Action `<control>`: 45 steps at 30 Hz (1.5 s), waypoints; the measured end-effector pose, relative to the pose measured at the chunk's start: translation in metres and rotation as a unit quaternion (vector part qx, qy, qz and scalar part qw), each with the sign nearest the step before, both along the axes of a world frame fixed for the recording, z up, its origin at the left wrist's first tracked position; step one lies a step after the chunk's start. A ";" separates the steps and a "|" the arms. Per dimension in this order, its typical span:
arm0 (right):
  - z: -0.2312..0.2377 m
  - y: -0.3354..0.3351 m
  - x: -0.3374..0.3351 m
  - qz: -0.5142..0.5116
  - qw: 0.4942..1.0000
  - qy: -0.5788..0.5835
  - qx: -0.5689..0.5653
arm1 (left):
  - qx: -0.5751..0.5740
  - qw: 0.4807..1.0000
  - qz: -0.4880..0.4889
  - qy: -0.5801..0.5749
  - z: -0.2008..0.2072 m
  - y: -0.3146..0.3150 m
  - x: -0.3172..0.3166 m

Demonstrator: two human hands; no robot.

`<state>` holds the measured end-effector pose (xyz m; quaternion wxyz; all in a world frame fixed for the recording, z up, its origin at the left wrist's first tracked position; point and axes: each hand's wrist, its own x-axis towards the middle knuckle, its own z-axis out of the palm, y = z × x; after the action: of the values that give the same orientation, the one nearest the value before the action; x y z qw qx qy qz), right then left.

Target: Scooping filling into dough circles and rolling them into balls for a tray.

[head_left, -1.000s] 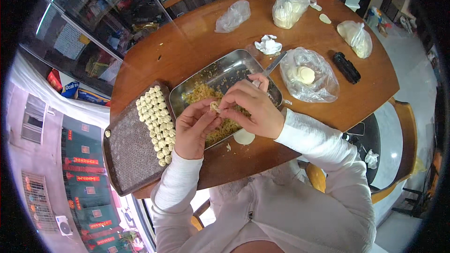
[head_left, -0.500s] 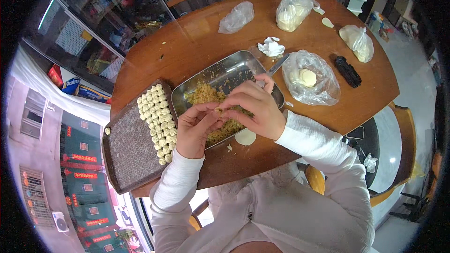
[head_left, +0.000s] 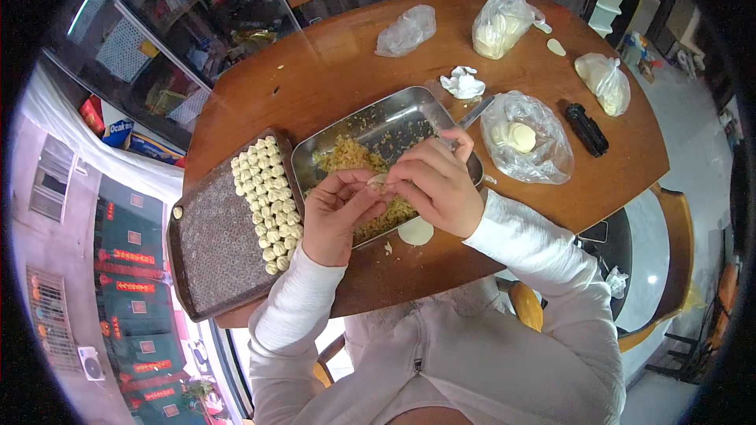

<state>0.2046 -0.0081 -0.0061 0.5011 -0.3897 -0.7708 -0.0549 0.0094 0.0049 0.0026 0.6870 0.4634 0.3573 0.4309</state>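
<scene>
Above a steel pan (head_left: pixel 403 110) of crumbly yellow filling (head_left: pixel 345 157), my hands meet over a small dumpling (head_left: pixel 378 180). The fingertips of my left hand (head_left: pixel 335 216) pinch one side of it. From the other side, my right hand (head_left: pixel 442 193) pinches its edge with thumb and fingers. A flat metal blade (head_left: pixel 476 112) also sticks out from my right hand, its handle tucked among the fingers. A round dough wrapper (head_left: pixel 416 231) lies on the table by the pan's near edge. Rows of folded dumplings (head_left: pixel 272 197) fill the right side of a dark baking tray (head_left: pixel 216 256).
A clear bag (head_left: pixel 535 161) with stacked wrappers lies right of the pan. Farther back are a crumpled tissue (head_left: pixel 462 83), an empty-looking bag (head_left: pixel 406 30) and two tied bags (head_left: pixel 502 24) of wrappers. A black object (head_left: pixel 587 130) rests near the wooden table's (head_left: pixel 630 149) right edge.
The view has shifted slightly. My hands stay together over the pan, with fingers slightly moved on the dumpling; more of its pale dough shows between the fingertips.
</scene>
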 end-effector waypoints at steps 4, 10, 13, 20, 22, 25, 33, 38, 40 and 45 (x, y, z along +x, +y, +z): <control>-0.002 0.000 -0.002 0.005 1.000 0.000 -0.024 | 0.007 1.000 -0.009 -0.015 0.001 -0.002 0.002; 0.004 -0.001 0.001 0.047 0.997 -0.011 -0.056 | -0.003 0.999 0.020 -0.028 -0.001 -0.003 0.001; 0.004 0.000 0.002 0.052 0.997 -0.014 -0.052 | 0.002 0.999 0.025 -0.024 0.001 -0.003 0.000; 0.004 -0.001 0.004 0.037 0.999 0.003 -0.020 | -0.008 1.000 0.001 -0.021 -0.003 0.001 -0.002; 0.004 0.000 0.003 0.037 0.999 -0.001 -0.004 | -0.007 1.000 0.002 -0.017 -0.002 0.000 -0.002; 0.003 -0.001 0.003 0.037 0.999 -0.007 0.013 | -0.002 1.000 0.002 -0.004 -0.003 -0.001 -0.003; 0.001 -0.001 0.004 0.017 0.999 0.026 -0.007 | 0.027 1.000 -0.003 -0.016 -0.001 -0.001 -0.002; 0.001 -0.002 0.002 0.021 0.999 0.026 -0.039 | 0.062 0.998 0.005 0.000 -0.006 0.000 -0.003; 0.001 -0.001 0.001 0.022 0.998 0.015 -0.050 | 0.070 0.997 0.007 0.003 -0.008 0.001 -0.002; 0.001 0.000 0.001 0.034 0.998 0.004 -0.061 | 0.054 0.999 0.004 -0.006 -0.009 0.001 -0.001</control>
<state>0.2054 -0.0081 -0.0054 0.4812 -0.3933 -0.7833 0.0105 0.0081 0.0058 -0.0060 0.6613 0.4962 0.3312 0.4547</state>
